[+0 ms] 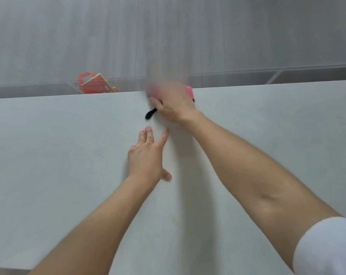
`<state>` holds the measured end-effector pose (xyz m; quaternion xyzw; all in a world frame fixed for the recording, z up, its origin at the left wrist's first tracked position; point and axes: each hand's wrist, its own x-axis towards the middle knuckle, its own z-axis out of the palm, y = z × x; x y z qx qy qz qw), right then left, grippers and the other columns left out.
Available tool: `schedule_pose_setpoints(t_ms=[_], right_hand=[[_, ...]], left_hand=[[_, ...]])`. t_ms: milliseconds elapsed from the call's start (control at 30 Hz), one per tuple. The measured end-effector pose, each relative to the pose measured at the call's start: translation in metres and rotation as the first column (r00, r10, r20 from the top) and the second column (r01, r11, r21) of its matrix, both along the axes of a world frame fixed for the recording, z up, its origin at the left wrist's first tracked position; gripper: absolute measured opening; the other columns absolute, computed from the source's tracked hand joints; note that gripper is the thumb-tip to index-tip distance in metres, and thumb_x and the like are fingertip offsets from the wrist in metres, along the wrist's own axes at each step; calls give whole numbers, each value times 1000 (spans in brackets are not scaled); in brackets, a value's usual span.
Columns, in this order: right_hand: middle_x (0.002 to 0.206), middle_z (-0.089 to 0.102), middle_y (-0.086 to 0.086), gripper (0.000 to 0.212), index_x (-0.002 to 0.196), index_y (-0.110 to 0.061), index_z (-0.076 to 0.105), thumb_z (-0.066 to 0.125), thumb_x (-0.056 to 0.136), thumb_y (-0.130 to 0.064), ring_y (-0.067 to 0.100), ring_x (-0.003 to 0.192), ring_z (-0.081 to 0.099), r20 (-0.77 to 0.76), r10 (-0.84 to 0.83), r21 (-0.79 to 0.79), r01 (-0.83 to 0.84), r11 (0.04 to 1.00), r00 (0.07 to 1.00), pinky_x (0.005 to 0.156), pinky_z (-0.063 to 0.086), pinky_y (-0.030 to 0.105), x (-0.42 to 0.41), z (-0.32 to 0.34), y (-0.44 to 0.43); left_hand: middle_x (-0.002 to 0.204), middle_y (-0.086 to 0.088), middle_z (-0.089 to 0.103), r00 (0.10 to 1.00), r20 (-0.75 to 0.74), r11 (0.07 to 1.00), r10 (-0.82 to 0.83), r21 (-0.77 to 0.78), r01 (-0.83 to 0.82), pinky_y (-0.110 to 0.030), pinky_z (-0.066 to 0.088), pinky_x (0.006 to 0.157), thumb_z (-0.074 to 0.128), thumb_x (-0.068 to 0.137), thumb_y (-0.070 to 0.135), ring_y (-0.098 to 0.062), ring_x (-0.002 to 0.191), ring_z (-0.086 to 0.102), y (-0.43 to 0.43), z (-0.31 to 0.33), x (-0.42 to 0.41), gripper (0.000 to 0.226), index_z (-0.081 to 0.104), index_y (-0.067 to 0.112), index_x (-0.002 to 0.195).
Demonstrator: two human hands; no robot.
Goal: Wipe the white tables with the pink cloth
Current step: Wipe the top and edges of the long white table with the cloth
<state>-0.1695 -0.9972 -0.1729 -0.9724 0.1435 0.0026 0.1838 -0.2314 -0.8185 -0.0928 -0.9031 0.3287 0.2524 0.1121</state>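
We have the pink cloth (189, 91) right up at the far edge of the white table (59, 155). Only a corner of it peeks out on the right, from under our right hand (173, 104), so its long axis is hidden. That hand lies on top of it, thumb along the near side, but the fingers are smeared and we cannot tell whether they curl round the cloth or press it flat. A black loop (150, 114) pokes out beside the thumb. Our left hand (146, 155) is nearer us, fingers spread flat on the table, holding nothing. The unwiped surface lies toward us, so we judge the stroke pulls back.
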Motion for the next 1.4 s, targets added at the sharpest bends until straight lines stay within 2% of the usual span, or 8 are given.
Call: schedule_pose_setpoints(t_ms=[200,333,533,667,900,1033,1167,1400], right_hand=[[113,69,17,49,114,-10,66,39,106,-49,38,109,56,59,-402,-194,406,893,914,106,38,50,-169,-8,-182],[106,69,23,53,101,-4,67,35,103,-46,40,108,57,39,-623,-235,613,754,781,112,39,54,-162,-10,-178],[130,68,12,47,127,-14,67,41,105,-46,33,124,56,-29,-222,-43,220,975,975,115,31,50,-20,-2,-1],[140,64,5,58,145,-17,57,42,106,-57,29,132,53,-20,-108,-36,107,994,994,119,27,43,-35,3,-18],[123,65,10,42,130,-11,66,47,106,-40,34,126,54,33,-439,-71,440,895,898,118,31,42,-178,7,-168],[118,74,11,29,124,-10,76,52,108,-12,30,117,60,79,-569,107,561,821,818,95,39,24,-177,30,-152],[131,72,2,35,133,-21,76,53,109,-13,23,123,66,12,-552,217,537,815,834,100,48,26,-203,46,-101],[100,67,-14,26,108,-34,74,59,105,-13,16,98,62,-285,-302,473,407,781,910,78,44,17,-361,102,-8]], left_hand=[[181,-13,-6,1000,-10,1000,-7,7,7,-45,43,113,97,61,64,-27,168,0,-2,4,1,154,-9,45,169],[181,-13,-4,1000,5,1000,-14,19,14,-46,45,112,97,60,65,-28,168,1,-1,3,2,155,-10,45,169],[181,-13,-1,1000,24,1000,-18,12,18,-44,46,109,98,56,66,-26,168,2,0,2,1,156,-8,47,169],[181,-11,-1,1000,24,1000,-5,9,5,-44,45,111,98,55,66,-24,168,3,0,2,2,156,-7,48,169],[181,-13,0,1000,5,1000,10,-2,-10,-46,43,115,100,53,66,-27,168,5,1,-2,4,158,-5,46,170],[180,-14,2,1000,-1,1000,5,-2,-5,-48,41,117,101,51,66,-28,168,6,2,-8,7,159,-3,45,170],[180,-15,4,999,-13,999,37,-8,-37,-52,37,121,104,50,58,-30,167,7,0,-13,8,158,3,44,170],[142,-6,62,999,-25,977,44,-209,-48,-44,44,109,89,79,33,-32,136,53,17,7,-72,74,57,28,146]])
